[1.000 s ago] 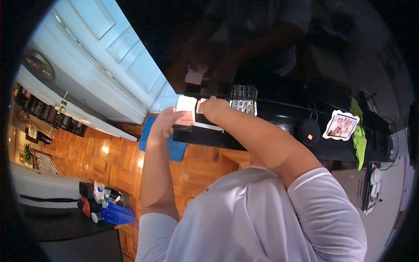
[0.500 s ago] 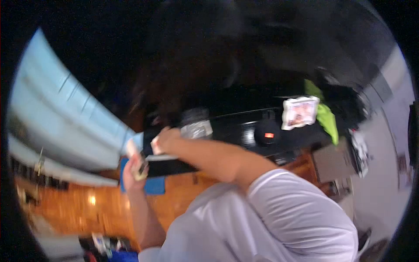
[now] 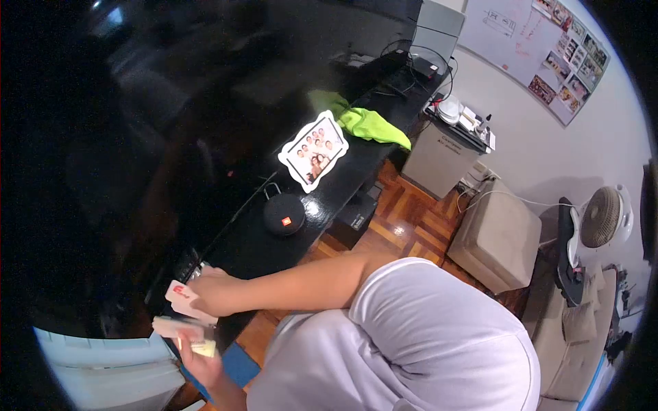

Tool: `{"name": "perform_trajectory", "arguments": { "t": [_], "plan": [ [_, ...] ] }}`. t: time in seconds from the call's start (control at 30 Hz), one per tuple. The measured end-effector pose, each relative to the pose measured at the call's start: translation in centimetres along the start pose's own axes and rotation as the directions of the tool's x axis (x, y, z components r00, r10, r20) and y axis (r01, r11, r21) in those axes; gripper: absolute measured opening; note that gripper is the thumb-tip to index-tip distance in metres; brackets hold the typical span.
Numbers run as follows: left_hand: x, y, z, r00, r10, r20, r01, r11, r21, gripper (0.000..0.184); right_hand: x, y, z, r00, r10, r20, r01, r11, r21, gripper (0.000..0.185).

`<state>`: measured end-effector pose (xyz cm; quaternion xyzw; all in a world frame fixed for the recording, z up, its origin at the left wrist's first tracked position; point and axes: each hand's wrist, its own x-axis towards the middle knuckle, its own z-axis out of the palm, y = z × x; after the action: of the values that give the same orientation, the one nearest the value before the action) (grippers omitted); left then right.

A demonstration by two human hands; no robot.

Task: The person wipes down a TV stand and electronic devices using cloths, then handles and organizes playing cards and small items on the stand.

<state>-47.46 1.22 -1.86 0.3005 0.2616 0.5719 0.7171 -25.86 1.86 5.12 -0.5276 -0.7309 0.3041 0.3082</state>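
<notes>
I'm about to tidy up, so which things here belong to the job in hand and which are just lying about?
Seemingly in the job:
card with red print, in the right hand
blurred pale stack, in the left hand

Apparently just lying about:
round black speaker
framed group photo
lime-green cloth

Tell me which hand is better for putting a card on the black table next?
Probably the right hand. Its grip has a pale card with red print, and it is nearer the bare part of the black table. The left hand is farther from it, holding a blurred pale stack.
</notes>
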Motion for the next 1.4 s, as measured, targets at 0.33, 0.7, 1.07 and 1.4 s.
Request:
{"name": "perform_trajectory", "arguments": {
  "t": [0.33,0.7,1.07,1.4],
  "plan": [
    [0.9,-6.6,9.3,1.000,0.023,0.011,-0.026,0.884,0.466,0.058,-4.2,4.2,-0.9,0.997,0.075,-0.027,-0.054,0.878,0.476,0.041],
    [3.3,-12.1,8.1,0.918,0.248,0.311,-0.397,0.519,0.757,0.064,-4.9,8.9,0.6,0.933,0.036,-0.359,0.083,0.947,0.311,0.034],
    [2.3,-12.0,9.6,0.952,0.211,0.222,-0.304,0.558,0.772,0.063,-5.2,10.6,1.2,0.988,-0.009,-0.152,0.065,0.928,0.367,0.049],
    [1.8,-6.3,10.5,0.933,0.251,0.258,-0.330,0.312,0.891,0.049,-3.3,7.3,-5.1,0.973,-0.230,-0.033,0.225,0.967,-0.119,0.037]
  ]
}}
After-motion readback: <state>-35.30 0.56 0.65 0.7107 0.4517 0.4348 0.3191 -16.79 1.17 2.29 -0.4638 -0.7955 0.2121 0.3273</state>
